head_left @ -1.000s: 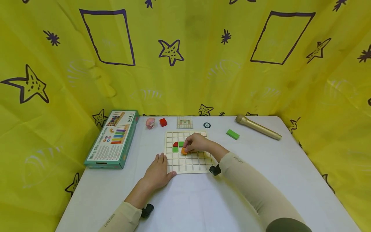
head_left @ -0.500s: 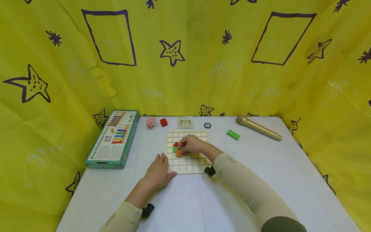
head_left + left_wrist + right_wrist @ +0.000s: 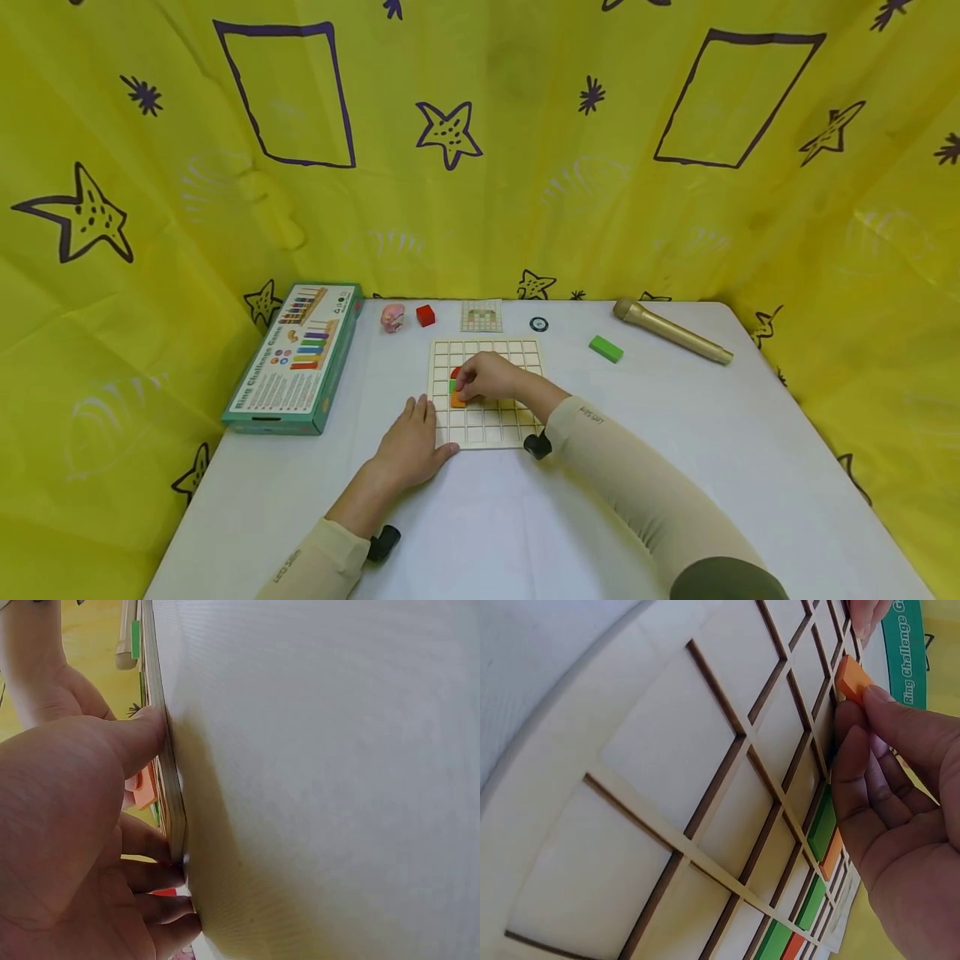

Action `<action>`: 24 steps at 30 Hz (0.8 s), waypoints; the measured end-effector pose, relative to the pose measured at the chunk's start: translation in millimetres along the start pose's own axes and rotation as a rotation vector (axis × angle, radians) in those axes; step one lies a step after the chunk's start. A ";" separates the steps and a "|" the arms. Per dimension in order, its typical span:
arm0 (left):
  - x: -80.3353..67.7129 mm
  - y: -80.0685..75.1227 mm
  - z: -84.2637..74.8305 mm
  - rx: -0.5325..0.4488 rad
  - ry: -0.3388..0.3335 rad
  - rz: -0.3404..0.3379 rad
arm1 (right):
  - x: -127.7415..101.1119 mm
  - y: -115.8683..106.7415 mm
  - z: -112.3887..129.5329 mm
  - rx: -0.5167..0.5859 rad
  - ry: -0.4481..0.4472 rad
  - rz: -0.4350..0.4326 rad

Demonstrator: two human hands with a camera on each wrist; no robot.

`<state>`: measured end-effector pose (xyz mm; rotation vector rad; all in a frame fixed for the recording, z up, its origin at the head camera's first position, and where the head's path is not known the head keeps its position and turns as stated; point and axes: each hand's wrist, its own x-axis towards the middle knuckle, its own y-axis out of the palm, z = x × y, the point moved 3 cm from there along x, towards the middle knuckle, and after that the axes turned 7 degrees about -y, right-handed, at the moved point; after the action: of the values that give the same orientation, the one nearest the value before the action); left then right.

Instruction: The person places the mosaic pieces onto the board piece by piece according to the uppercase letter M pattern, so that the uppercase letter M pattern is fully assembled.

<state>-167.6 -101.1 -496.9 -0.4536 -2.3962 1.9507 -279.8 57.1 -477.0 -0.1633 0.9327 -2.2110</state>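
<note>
A pale wooden grid board (image 3: 487,434) lies on the white table. My right hand (image 3: 489,377) is over its left part, pinching an orange tile (image 3: 458,401) between thumb and fingertips. In the right wrist view that orange tile (image 3: 852,678) is slightly tilted over the grid. Beside the fingers, a red piece (image 3: 455,372) and a green piece (image 3: 453,387) show in the cells; the hand covers others. My left hand (image 3: 408,443) rests at the board's near left corner, fingers extended. In the left wrist view its thumb and fingertips touch the board's edge (image 3: 174,802).
Behind the board are a pattern card (image 3: 481,316), a red block (image 3: 425,315), a pink crumpled thing (image 3: 392,317) and a dark disc (image 3: 539,324). To the right lie a green block (image 3: 605,348) and a gold microphone (image 3: 672,332). A game box (image 3: 292,358) is at left.
My right hand has carried the orange tile left and a little nearer to me, down to a cell below the green piece. My left hand has stayed at the board's corner.
</note>
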 end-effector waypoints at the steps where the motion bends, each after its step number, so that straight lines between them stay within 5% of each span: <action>1: 0.1 -0.1 -0.1 0.002 0.001 -0.001 | 0.4 0.6 0.1 -0.007 0.002 0.000; 24: 0.2 1.9 -0.2 -0.010 0.018 -0.023 | 0.7 11.3 2.9 -0.086 0.017 -0.020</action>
<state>-167.4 -100.6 -498.6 -0.4395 -2.3906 1.9178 -272.8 49.6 -482.6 -0.1948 1.0400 -2.1950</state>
